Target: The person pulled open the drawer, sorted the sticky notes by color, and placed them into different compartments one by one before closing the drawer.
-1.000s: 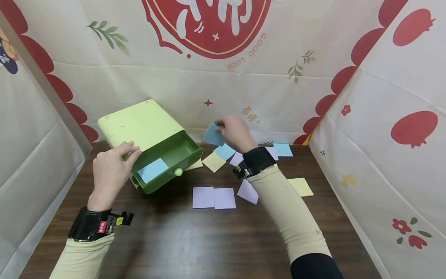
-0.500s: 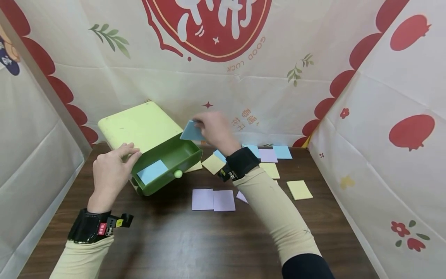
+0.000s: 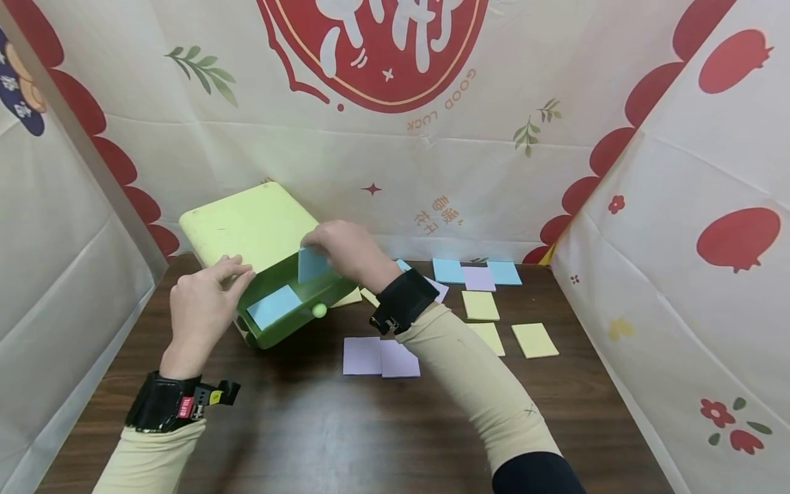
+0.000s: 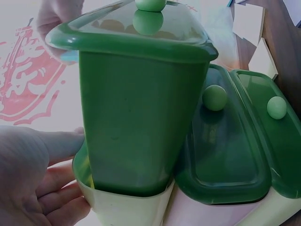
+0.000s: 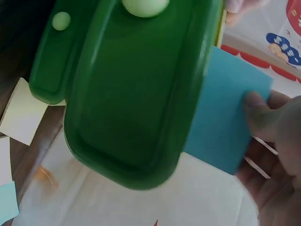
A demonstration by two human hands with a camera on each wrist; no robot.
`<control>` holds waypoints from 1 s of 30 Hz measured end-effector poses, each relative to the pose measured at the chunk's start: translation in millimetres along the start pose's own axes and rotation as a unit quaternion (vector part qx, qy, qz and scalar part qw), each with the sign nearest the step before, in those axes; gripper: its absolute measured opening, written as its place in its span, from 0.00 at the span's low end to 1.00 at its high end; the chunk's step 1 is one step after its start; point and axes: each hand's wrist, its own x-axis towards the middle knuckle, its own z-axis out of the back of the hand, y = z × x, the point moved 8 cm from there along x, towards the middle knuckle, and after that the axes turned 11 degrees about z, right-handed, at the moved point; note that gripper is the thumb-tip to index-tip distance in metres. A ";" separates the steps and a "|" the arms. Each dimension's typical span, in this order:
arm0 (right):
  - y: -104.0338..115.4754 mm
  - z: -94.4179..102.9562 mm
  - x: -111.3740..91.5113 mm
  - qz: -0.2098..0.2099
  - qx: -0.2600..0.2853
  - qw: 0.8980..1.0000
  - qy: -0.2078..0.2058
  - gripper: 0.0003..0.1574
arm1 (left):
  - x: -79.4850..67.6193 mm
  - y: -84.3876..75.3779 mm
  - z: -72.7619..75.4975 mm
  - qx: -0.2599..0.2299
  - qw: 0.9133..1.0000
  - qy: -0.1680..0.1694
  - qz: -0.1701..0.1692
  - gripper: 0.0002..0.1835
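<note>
Patterned cloth point(image 3: 308, 158) backs the tabletop point(image 3: 296, 432), your left hand point(image 3: 206, 298) grips the pale casing point(image 3: 249, 223), and your right hand point(image 3: 350, 252) pinches a blue card point(image 3: 310, 265) at the open drawer point(image 3: 287, 328) between them (another blue card point(image 3: 273, 307) lies inside), so filing seems underway, calling for lowering, then release.

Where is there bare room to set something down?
On the dark brown wooden table, the widest free patch lies between the beige sleeves, nearer than two lavender square notes. Another lies between the right sleeve, the rightmost yellow square note and the white printed cloth. Crowded: right of the open green plastic drawer, where notes cluster.
</note>
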 end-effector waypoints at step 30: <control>1.1 -51.2 19.0 -0.004 0.063 0.995 0.074 0.11 | 0.0 0.3 0.4 -0.007 1.000 -0.009 -0.008 0.11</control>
